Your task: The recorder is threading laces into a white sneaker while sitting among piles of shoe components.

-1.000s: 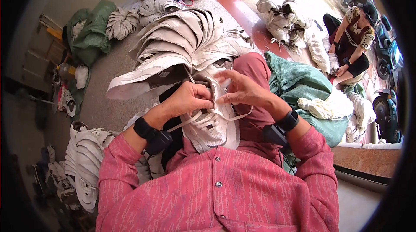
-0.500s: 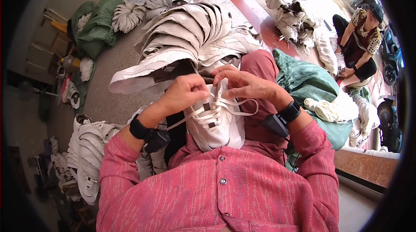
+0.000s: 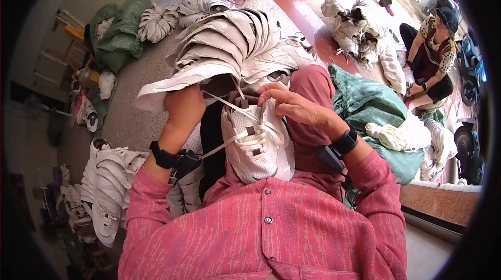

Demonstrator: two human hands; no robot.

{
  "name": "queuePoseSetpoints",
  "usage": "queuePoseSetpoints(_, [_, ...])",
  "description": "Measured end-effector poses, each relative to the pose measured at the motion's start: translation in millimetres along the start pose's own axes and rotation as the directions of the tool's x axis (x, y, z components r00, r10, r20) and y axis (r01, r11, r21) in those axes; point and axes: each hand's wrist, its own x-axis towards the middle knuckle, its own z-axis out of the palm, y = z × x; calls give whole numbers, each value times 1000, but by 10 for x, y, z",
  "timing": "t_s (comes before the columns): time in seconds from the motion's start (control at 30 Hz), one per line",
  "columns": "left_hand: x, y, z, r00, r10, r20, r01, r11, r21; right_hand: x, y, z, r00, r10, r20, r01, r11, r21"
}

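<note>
Floor (image 3: 130, 118) strewn with shoe stacks | white shoe (image 3: 258, 144) judged light, soft | lace (image 3: 222, 101) pinched by left hand (image 3: 182, 107), right hand (image 3: 289, 103) fingers closed on tongue edge

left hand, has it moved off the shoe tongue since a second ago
Yes. The left hand has drawn out to the person's left, away from the white shoe upper on the lap, pulling a lace taut; earlier it sat close beside the right hand over the tongue.

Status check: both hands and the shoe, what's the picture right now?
Left hand pulling white lace taut. Right hand pinching lace at white shoe upper on lap. Stack of uppers just beyond.
</note>
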Motion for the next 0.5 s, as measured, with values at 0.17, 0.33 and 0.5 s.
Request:
queuePoseSetpoints(0.17, [103, 478, -425, 944, 7, 331, 133, 907, -400, -188, -151, 98, 950, 245, -193, -224, 967, 124])
queuePoseSetpoints(0.33, [102, 701, -261, 915, 389, 103, -170, 605, -778, -407, -12, 265, 918, 145, -369, -36, 957, 288])
queuePoseSetpoints(0.5, [111, 808, -132, 883, 460, 88, -174, 496, -851, -403, -265, 328, 921, -190, -340, 57, 930, -364])
